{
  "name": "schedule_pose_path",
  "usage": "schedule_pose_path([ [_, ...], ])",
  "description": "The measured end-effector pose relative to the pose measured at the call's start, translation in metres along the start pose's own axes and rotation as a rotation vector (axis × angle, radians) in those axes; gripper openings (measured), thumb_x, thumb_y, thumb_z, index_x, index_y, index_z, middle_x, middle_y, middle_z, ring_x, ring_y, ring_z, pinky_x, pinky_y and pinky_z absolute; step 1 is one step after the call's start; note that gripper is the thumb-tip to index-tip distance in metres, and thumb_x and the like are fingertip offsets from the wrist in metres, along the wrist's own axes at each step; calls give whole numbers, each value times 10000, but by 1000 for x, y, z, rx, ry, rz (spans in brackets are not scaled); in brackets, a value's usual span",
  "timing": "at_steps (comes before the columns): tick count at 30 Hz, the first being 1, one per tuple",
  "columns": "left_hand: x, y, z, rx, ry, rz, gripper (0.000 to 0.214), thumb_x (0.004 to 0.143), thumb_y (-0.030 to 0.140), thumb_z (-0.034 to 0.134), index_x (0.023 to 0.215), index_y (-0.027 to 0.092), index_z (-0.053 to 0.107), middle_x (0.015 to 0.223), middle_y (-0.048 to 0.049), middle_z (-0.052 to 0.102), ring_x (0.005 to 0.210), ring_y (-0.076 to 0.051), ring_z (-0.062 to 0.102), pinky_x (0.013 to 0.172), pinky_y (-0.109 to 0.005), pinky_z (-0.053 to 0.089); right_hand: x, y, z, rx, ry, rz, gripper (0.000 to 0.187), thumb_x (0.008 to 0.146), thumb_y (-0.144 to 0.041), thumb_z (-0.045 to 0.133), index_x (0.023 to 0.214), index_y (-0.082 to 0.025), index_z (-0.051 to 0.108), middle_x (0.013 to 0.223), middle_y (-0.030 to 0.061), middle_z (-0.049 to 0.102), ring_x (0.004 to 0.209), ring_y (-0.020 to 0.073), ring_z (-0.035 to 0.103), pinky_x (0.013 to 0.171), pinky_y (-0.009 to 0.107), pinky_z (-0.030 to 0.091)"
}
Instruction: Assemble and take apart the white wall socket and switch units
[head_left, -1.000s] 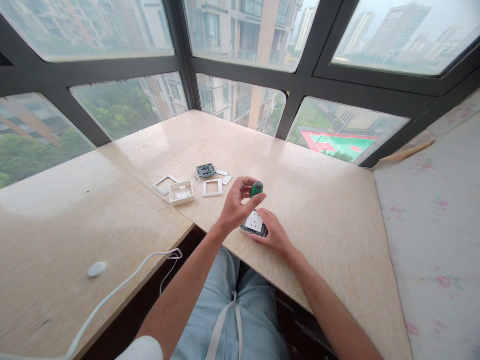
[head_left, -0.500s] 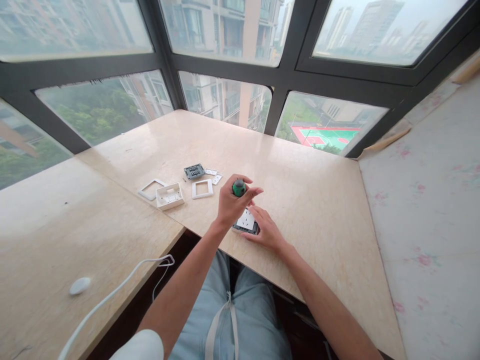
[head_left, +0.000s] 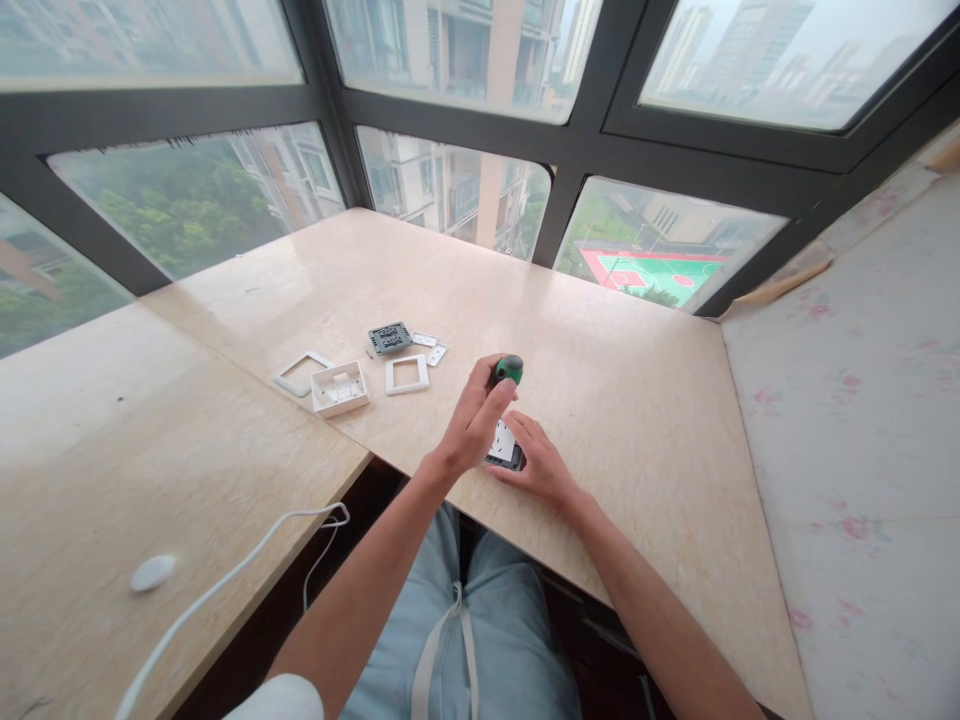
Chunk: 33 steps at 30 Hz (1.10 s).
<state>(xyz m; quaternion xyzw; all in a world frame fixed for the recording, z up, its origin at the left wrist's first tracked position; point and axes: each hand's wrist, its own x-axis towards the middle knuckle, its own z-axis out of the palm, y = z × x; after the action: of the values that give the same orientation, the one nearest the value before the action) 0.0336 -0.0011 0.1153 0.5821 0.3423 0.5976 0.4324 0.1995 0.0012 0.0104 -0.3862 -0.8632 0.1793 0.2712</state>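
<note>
My left hand (head_left: 474,422) is closed round a screwdriver with a green and black handle (head_left: 508,371), held upright over a white wall socket (head_left: 505,446). The socket lies near the front edge of the beige stone counter (head_left: 637,400). My right hand (head_left: 541,466) grips the socket from the right and holds it down. The screwdriver's shaft and tip are hidden behind my left hand.
Further back on the counter lie two white frames (head_left: 406,375) (head_left: 300,372), a white back box (head_left: 340,387), a dark socket module (head_left: 389,339) and small white pieces (head_left: 431,348). A white cable (head_left: 225,582) and a white oval switch (head_left: 152,573) lie at the left. Windows ring the counter.
My left hand's fingers have closed round the screwdriver handle and turned it a little. The right hand stays on the socket. The view has shifted slightly.
</note>
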Motion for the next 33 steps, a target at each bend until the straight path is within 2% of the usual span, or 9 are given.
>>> schedule_pose_path([
  [3, 1, 1, -2, -100, 47, -3, 342, 858, 364, 678, 1084, 216, 469, 1056, -50, 618, 904, -158, 649, 840, -332, 515, 0, 0, 0, 3, -2, 5, 826, 814, -516, 679, 1493, -215, 318, 1440, 171, 466, 1334, 336, 439, 1101, 526, 401],
  [6, 3, 3, -3, -141, 110, -19, 433, 774, 314, 778, 991, 227, 414, 948, -11, 645, 838, -144, 668, 797, -310, 527, -1, 0, 1, 5, 1, 4, 814, 818, -528, 671, 1484, -210, 327, 1443, 172, 462, 1344, 331, 427, 1108, 524, 395],
  [10, 7, 4, -5, -16, 162, -43, 559, 681, 300, 855, 1060, 225, 451, 697, 79, 543, 613, -87, 547, 610, -220, 453, -1, 2, 2, 0, -13, 10, 814, 819, -537, 665, 1488, -227, 322, 1440, 167, 464, 1351, 343, 422, 1101, 552, 396],
  [13, 10, 4, -7, 40, 207, -62, 533, 706, 342, 838, 1093, 215, 496, 633, 93, 482, 556, -80, 467, 587, -227, 420, -1, 2, 1, 2, -13, 15, 823, 822, -527, 664, 1502, -242, 298, 1445, 163, 460, 1354, 347, 422, 1097, 554, 400],
  [16, 11, 3, -10, 24, 198, -68, 478, 757, 420, 783, 1102, 212, 526, 706, 59, 501, 607, -92, 475, 611, -237, 421, 0, 1, 0, 4, -12, 4, 825, 822, -521, 667, 1505, -244, 294, 1442, 164, 464, 1347, 344, 431, 1092, 546, 407],
  [21, 7, 3, -13, -80, 61, -98, 406, 942, 460, 442, 1254, 219, 539, 962, -35, 587, 795, -148, 580, 736, -298, 478, 1, -1, -2, 18, -7, -13, 815, 819, -509, 674, 1498, -238, 313, 1427, 172, 475, 1328, 335, 453, 1084, 525, 417],
  [24, 5, 4, -14, -108, 62, -64, 412, 906, 366, 509, 1291, 222, 525, 1125, -74, 618, 947, -198, 626, 851, -357, 493, 1, 0, -2, 10, -5, -13, 820, 815, -511, 676, 1500, -242, 313, 1426, 172, 477, 1326, 338, 457, 1080, 531, 418],
  [28, 5, 6, -13, -70, 78, -41, 412, 876, 306, 623, 1269, 224, 532, 1129, -78, 632, 965, -197, 648, 900, -372, 497, 1, 1, -1, 8, -4, -9, 821, 810, -517, 678, 1494, -234, 323, 1423, 174, 480, 1325, 339, 455, 1083, 533, 417],
  [33, 7, 5, -13, 113, 114, -11, 603, 711, 325, 825, 1242, 250, 549, 989, -14, 583, 821, -131, 603, 750, -266, 512, 0, 3, 1, 14, -10, 2, 826, 808, -521, 680, 1492, -220, 329, 1439, 177, 468, 1346, 342, 433, 1095, 538, 404],
])
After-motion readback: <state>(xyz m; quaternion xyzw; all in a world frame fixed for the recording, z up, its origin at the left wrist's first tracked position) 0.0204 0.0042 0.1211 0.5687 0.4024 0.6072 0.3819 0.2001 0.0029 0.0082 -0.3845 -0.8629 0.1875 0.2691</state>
